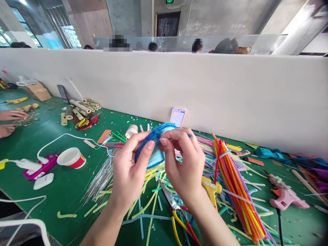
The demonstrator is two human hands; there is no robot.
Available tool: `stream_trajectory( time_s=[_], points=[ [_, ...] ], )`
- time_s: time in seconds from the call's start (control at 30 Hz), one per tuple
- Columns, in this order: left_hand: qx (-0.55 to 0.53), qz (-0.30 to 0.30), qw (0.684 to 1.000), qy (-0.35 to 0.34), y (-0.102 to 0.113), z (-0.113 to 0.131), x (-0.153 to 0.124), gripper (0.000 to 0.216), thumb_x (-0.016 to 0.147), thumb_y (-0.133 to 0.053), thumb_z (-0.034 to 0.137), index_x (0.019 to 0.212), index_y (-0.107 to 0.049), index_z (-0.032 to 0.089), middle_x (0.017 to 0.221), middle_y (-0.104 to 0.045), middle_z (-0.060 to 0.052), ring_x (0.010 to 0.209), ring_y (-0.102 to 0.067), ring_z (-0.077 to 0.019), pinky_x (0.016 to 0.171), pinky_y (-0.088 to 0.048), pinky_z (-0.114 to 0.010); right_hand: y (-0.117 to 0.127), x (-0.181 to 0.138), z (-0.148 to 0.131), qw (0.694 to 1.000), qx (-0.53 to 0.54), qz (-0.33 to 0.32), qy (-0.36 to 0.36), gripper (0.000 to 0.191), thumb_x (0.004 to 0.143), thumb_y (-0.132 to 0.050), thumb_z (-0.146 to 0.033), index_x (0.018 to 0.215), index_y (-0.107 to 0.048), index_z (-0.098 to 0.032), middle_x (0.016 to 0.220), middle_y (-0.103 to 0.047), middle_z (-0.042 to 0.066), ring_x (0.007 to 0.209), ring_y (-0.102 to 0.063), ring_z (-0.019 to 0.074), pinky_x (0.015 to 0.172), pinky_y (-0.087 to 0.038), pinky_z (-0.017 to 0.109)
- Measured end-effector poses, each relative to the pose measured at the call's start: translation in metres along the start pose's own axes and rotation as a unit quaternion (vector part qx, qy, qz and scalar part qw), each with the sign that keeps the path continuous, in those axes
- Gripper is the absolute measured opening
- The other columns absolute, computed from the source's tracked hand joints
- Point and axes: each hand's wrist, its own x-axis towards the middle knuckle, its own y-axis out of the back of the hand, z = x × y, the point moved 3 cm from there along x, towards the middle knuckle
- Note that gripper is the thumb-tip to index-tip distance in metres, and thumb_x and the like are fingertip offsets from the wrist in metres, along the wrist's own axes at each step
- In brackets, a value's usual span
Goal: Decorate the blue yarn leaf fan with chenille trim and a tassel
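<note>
My left hand (130, 167) is wrapped round a rounded blue pipe-cleaner piece (155, 160), its thumb across the front. The piece has a darker blue rim and a pale blue, ribbed middle. My right hand (186, 160) pinches at its right side, and a dark blue strand end sticks out past the fingers. What exactly the fingertips hold is partly hidden. Below the hands, scissors (169, 197) lie over scattered yellow-green and blue strips (146, 217). A yellow glue gun (212, 192) rests by my right wrist.
A bundle of orange pipe cleaners (233, 184) and a pink glue gun (288, 198) lie right. A phone (177, 116) leans on the white partition (230, 89). Left are a paper cup (71, 158), a purple power strip (42, 167), bamboo tubes (81, 106) and another person's hand (11, 115).
</note>
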Motion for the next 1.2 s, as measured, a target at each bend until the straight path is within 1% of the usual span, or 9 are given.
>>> stream_trajectory(
  time_s=[0.13, 0.3, 0.47, 0.6, 0.73, 0.8, 0.9, 1.07, 1.2],
  points=[
    [-0.024, -0.004, 1.000, 0.015, -0.002, 0.001, -0.001, 0.023, 0.094, -0.064, 0.036, 0.112, -0.070, 0.024, 0.111, -0.076, -0.004, 0.099, -0.071, -0.0181, 0.081, -0.059, -0.024, 0.000, -0.003, 0.002, 0.998, 0.032, -0.009, -0.045, 0.010, 0.097, -0.054, -0.015, 0.093, -0.060, -0.022, 0.086, -0.065, 0.001, 0.073, -0.065, 0.0124, 0.064, -0.054, 0.026],
    [-0.024, 0.005, 1.000, 0.013, -0.003, 0.001, 0.000, 0.024, 0.093, -0.065, 0.036, 0.114, -0.070, 0.024, 0.112, -0.076, -0.004, 0.099, -0.072, -0.0169, 0.081, -0.059, -0.022, 0.001, -0.006, 0.004, 0.998, 0.040, -0.010, -0.037, 0.011, 0.097, -0.053, -0.014, 0.094, -0.060, -0.022, 0.084, -0.068, 0.000, 0.072, -0.065, 0.0124, 0.066, -0.053, 0.027],
    [-0.022, 0.013, 1.000, 0.008, -0.003, 0.001, -0.002, 0.021, 0.093, -0.066, 0.034, 0.112, -0.071, 0.026, 0.111, -0.077, -0.001, 0.098, -0.071, -0.0128, 0.084, -0.057, -0.016, -0.001, -0.003, 0.005, 0.996, 0.070, -0.037, -0.036, 0.011, 0.097, -0.054, -0.014, 0.090, -0.059, -0.020, 0.081, -0.066, -0.001, 0.071, -0.064, 0.0110, 0.065, -0.053, 0.024],
    [-0.024, 0.011, 1.000, 0.001, -0.003, 0.001, -0.003, 0.021, 0.093, -0.066, 0.033, 0.113, -0.071, 0.027, 0.110, -0.077, 0.000, 0.098, -0.071, -0.0118, 0.084, -0.056, -0.015, -0.002, -0.003, 0.001, 1.000, 0.001, 0.007, 0.004, 0.010, 0.096, -0.055, -0.011, 0.092, -0.060, -0.020, 0.082, -0.068, 0.000, 0.069, -0.064, 0.0101, 0.063, -0.052, 0.022],
    [-0.026, 0.009, 1.000, 0.004, -0.003, 0.000, -0.002, 0.022, 0.093, -0.067, 0.034, 0.113, -0.071, 0.028, 0.110, -0.077, 0.001, 0.096, -0.071, -0.0114, 0.081, -0.056, -0.014, -0.003, -0.011, -0.002, 0.986, -0.108, 0.077, 0.096, 0.011, 0.094, -0.061, -0.010, 0.098, -0.062, -0.020, 0.081, -0.070, -0.001, 0.064, -0.062, 0.0094, 0.064, -0.051, 0.022],
    [-0.026, 0.014, 1.000, 0.008, -0.002, -0.001, -0.002, 0.022, 0.093, -0.067, 0.034, 0.114, -0.071, 0.027, 0.111, -0.077, 0.001, 0.094, -0.072, -0.0111, 0.080, -0.056, -0.014, -0.003, -0.014, -0.003, 0.977, -0.143, 0.078, 0.139, 0.012, 0.093, -0.063, -0.010, 0.102, -0.063, -0.020, 0.082, -0.072, 0.000, 0.063, -0.062, 0.0100, 0.064, -0.052, 0.023],
    [-0.023, 0.019, 1.000, 0.009, -0.002, -0.002, -0.002, 0.024, 0.093, -0.067, 0.034, 0.115, -0.071, 0.027, 0.112, -0.077, 0.000, 0.095, -0.072, -0.0125, 0.080, -0.056, -0.015, -0.002, -0.015, -0.002, 0.968, -0.172, 0.063, 0.171, 0.015, 0.092, -0.067, -0.012, 0.105, -0.065, -0.019, 0.081, -0.073, 0.001, 0.067, -0.066, 0.0113, 0.066, -0.053, 0.024],
    [-0.032, 0.010, 0.999, 0.001, -0.003, -0.003, -0.004, 0.024, 0.093, -0.066, 0.033, 0.116, -0.071, 0.028, 0.120, -0.075, -0.001, 0.102, -0.071, -0.0153, 0.081, -0.057, -0.018, 0.003, -0.014, -0.001, 0.960, -0.187, 0.079, 0.191, 0.018, 0.089, -0.068, -0.009, 0.105, -0.068, -0.018, 0.086, -0.070, 0.006, 0.075, -0.069, 0.0150, 0.066, -0.055, 0.026],
    [-0.033, 0.002, 0.999, 0.000, -0.004, -0.002, -0.004, 0.023, 0.093, -0.066, 0.032, 0.115, -0.071, 0.029, 0.122, -0.074, 0.000, 0.108, -0.070, -0.0152, 0.082, -0.057, -0.017, 0.002, -0.015, -0.001, 0.958, -0.185, 0.087, 0.201, 0.019, 0.088, -0.069, -0.008, 0.104, -0.068, -0.017, 0.085, -0.069, 0.006, 0.074, -0.070, 0.0153, 0.063, -0.055, 0.026]
  ],
)
